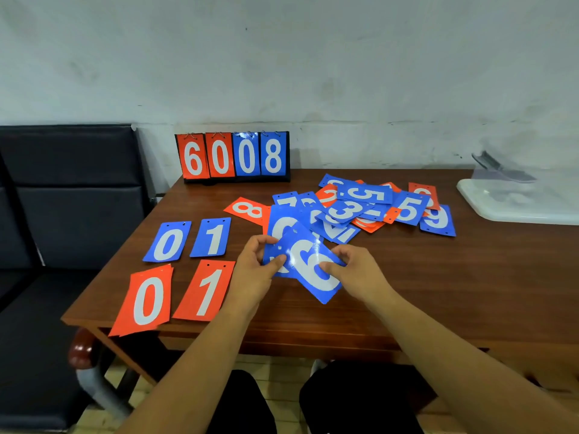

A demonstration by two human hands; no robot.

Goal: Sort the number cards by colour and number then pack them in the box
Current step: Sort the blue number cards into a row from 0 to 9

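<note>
Fingers (276, 262) on glossy rectangular blue cards (326, 292)

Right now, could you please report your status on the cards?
Left hand, right hand both pinch blue cards. Zeros and ones laid out. Heap unsorted.

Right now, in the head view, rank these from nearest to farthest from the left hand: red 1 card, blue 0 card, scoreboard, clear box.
From the left hand, which pinches blue cards:
1. Red 1 card, just to its left.
2. Blue 0 card, farther left.
3. Scoreboard, at the back by the wall.
4. Clear box, far right.
</note>
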